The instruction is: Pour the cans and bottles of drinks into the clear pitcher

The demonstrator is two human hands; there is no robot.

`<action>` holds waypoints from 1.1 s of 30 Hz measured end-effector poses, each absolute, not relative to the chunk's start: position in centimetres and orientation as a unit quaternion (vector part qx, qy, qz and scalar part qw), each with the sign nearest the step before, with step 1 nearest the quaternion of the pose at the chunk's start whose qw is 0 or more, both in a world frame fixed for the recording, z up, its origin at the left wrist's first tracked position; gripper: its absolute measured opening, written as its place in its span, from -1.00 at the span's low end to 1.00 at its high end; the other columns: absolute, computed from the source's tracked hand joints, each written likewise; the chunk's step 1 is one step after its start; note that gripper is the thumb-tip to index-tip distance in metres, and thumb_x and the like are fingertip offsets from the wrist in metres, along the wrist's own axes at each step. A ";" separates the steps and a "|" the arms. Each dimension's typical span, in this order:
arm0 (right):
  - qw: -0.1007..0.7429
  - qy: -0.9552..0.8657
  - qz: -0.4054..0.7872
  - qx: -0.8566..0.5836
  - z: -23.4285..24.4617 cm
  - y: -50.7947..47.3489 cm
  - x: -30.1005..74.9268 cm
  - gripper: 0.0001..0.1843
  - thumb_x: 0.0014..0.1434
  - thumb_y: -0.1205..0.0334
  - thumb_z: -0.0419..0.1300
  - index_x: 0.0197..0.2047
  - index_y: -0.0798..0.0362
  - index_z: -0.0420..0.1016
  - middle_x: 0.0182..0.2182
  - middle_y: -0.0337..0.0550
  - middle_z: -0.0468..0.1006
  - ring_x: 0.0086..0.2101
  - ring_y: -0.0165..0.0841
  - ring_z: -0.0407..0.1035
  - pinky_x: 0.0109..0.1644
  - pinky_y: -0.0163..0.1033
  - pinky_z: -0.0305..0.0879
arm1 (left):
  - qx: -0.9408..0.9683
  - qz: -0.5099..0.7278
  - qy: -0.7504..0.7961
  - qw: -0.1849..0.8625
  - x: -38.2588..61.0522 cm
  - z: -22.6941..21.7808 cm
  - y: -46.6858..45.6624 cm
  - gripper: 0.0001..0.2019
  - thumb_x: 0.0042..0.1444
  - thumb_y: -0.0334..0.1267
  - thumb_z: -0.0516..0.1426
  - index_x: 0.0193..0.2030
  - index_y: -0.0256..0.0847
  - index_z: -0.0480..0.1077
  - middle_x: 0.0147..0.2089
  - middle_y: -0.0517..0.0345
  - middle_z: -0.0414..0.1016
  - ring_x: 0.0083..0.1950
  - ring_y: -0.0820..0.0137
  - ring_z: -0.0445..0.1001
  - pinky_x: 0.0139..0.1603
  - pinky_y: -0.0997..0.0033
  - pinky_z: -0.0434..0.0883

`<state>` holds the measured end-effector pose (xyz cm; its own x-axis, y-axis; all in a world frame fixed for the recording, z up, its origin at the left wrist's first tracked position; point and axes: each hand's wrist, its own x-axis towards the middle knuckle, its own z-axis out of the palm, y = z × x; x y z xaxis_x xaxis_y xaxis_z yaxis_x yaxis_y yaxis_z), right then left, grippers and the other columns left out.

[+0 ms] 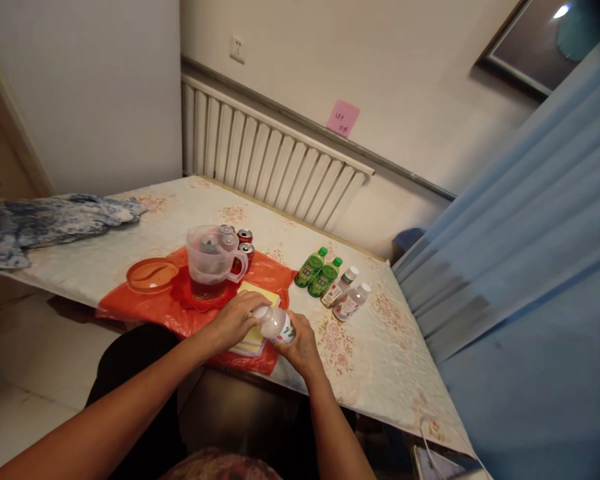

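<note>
My right hand (303, 347) is wrapped round the body of a small white bottle (279, 326), held tilted near the table's front edge. My left hand (236, 319) grips the bottle's cap end with closed fingers. Both hands hover over a yellow pad (254, 339) that lies on a red plastic sheet (167, 310). A clear measuring jug (211, 259) with dark liquid at the bottom stands on a red saucer just beyond my left hand.
Two green bottles (317, 273) and two pale bottles (347, 295) lie in a row to the right. Red cans (245, 244) stand behind the jug; an orange lid (152, 275) lies to its left. Blue cloth (40, 223) lies on the table's far left. A radiator lines the wall; a blue curtain hangs right.
</note>
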<state>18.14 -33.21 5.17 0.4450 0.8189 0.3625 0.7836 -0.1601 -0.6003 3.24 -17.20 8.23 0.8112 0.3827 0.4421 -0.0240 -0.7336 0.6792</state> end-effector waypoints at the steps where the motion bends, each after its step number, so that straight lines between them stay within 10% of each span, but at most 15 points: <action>1: 0.383 -0.525 0.026 -0.760 5.1 -33.2 18.2 -0.42 -0.14 0.41 0.37 0.02 -0.02 0.47 -0.14 -0.11 0.51 -0.10 -0.15 0.38 0.04 -0.09 0.33 | 0.882 0.288 0.101 0.359 3.3 8.3 -17.2 -0.66 -0.01 -0.45 0.12 -0.07 -0.18 0.49 -0.05 0.05 0.56 0.01 0.22 0.44 0.09 0.18 0.37; 19: 0.500 -0.454 0.097 -0.731 3.1 -31.8 19.8 -0.34 -0.13 0.30 0.35 0.11 -0.04 0.46 -0.09 -0.16 0.59 -0.11 -0.18 0.47 -0.01 -0.13 0.42 | 0.830 0.315 0.183 0.421 4.5 5.2 -16.5 -0.65 0.18 -0.17 0.11 0.07 -0.25 0.38 -0.10 0.00 0.49 -0.12 0.27 0.48 -0.14 0.30 0.45; 33: 0.649 -0.348 0.179 -0.652 2.5 -18.1 26.2 -0.36 -0.21 0.19 0.38 0.01 0.06 0.45 -0.14 -0.09 0.63 -0.20 -0.20 0.52 -0.12 -0.14 0.45 | 0.943 0.205 0.227 0.134 4.8 -6.6 -13.4 -0.79 0.35 -0.28 -0.05 -0.21 -0.17 0.39 -0.19 0.06 0.45 -0.12 0.25 0.43 -0.06 0.25 0.37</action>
